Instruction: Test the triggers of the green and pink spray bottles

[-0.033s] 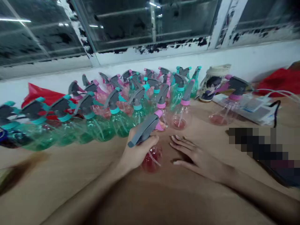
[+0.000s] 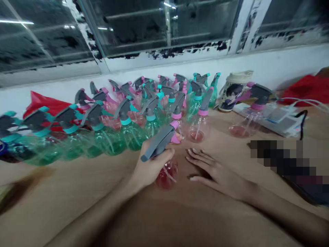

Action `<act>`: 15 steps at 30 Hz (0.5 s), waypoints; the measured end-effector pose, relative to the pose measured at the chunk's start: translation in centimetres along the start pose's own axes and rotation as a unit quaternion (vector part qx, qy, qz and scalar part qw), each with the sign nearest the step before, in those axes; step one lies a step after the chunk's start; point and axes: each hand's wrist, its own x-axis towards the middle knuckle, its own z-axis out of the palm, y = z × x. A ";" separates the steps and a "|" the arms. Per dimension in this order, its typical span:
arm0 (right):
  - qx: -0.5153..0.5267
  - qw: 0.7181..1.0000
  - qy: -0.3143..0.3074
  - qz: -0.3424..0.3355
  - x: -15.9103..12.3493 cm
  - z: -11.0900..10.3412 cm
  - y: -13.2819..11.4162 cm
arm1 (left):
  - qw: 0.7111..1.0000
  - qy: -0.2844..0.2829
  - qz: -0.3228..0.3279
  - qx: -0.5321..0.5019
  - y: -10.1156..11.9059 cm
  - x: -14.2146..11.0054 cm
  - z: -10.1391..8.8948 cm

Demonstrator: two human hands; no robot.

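Observation:
My left hand [image 2: 150, 168] is closed around the neck of a pink see-through spray bottle [image 2: 168, 173] with a grey trigger head. The bottle stands on the brown table [image 2: 180, 219] in front of me. My right hand [image 2: 218, 175] lies flat on the table just right of the bottle, fingers stretched out and holding nothing. Its fingertips point toward the bottle but stay a little apart from it.
Several green and pink spray bottles [image 2: 128, 133] crowd the table's far side along the white wall. One pink bottle [image 2: 246, 120] stands alone at the right, near a printed jar [image 2: 233, 91] and a white device with cables [image 2: 280, 120]. A red bag [image 2: 43, 103] lies far left.

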 end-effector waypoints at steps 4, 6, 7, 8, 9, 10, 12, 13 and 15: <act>0.003 1.000 0.009 -0.006 0.0 0.1 0.0 | 0.999 0.002 0.025 0.032 0.9 0.2 0.0; 0.004 1.000 0.013 -0.009 0.0 0.2 0.0 | 0.999 0.004 0.030 0.039 1.1 0.2 0.0; 0.008 1.000 0.018 -0.009 0.0 0.2 0.0 | 0.999 0.003 0.030 0.043 1.1 0.2 0.0; 0.013 1.000 0.024 -0.008 0.0 0.2 -0.1 | 0.998 0.002 0.029 0.047 1.2 0.2 0.0; 0.022 0.999 0.033 -0.005 0.1 0.2 -0.1 | 0.998 -0.001 0.027 0.050 1.1 0.2 0.0; 0.034 0.998 0.043 -0.002 0.1 0.2 -0.3 | 0.998 -0.003 0.024 0.053 1.1 0.2 0.1; 0.068 0.996 0.062 0.005 0.1 0.1 -0.6 | 0.998 -0.006 0.017 0.061 1.1 0.2 0.1; 0.089 0.994 0.067 0.011 0.1 0.1 -0.9 | 0.998 -0.006 0.014 0.065 1.1 0.2 0.0; 0.129 0.989 0.069 0.027 0.1 -0.1 -1.5 | 0.998 -0.005 0.009 0.064 1.3 0.1 0.0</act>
